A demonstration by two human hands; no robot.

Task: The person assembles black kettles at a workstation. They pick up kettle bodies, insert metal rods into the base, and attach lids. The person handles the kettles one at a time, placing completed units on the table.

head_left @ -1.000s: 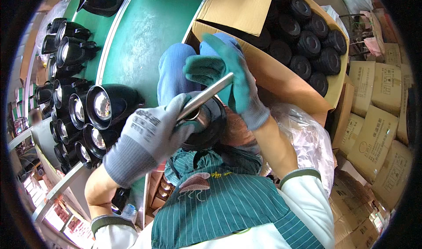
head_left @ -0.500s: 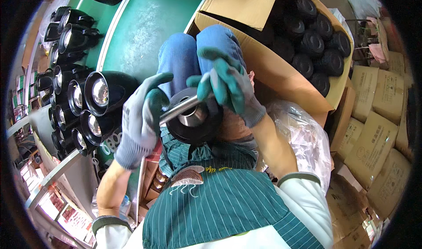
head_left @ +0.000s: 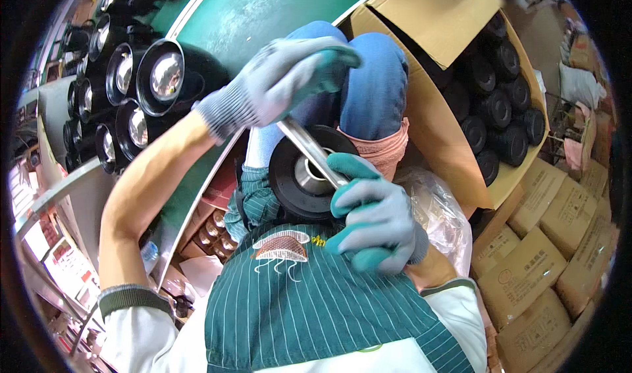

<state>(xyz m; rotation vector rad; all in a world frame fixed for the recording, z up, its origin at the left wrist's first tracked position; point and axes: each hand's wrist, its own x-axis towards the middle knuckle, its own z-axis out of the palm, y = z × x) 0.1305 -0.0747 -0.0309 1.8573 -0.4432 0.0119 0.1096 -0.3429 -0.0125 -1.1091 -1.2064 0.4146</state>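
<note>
A black round part (head_left: pixel 285 187), perhaps a flask or pot lid or base, rests in my lap with a shiny metal ring (head_left: pixel 308 177) at its middle. Slanting across it is a straight metal bar (head_left: pixel 304 142). My left hand (head_left: pixel 286 80), in a grey glove with a green palm, is closed over the bar's far end; the glove hides that end. At the near end my right hand (head_left: pixel 378 218), gloved alike, pinches the bar between thumb and curled fingers. How the bar meets the ring is partly hidden.
Black kettle-like pots (head_left: pixel 168 77) with mirrored insides are stacked at left beside a green bench (head_left: pixel 253 11). On the right an open carton (head_left: pixel 428 136) holds several black round parts (head_left: pixel 497 106). Clear plastic wrap (head_left: pixel 444 208) and closed cartons (head_left: pixel 523 267) lie nearer.
The bar has swung clockwise over the black part. My left hand moved up and away to the far side, while my right hand came down toward me. The whole view has shifted.
</note>
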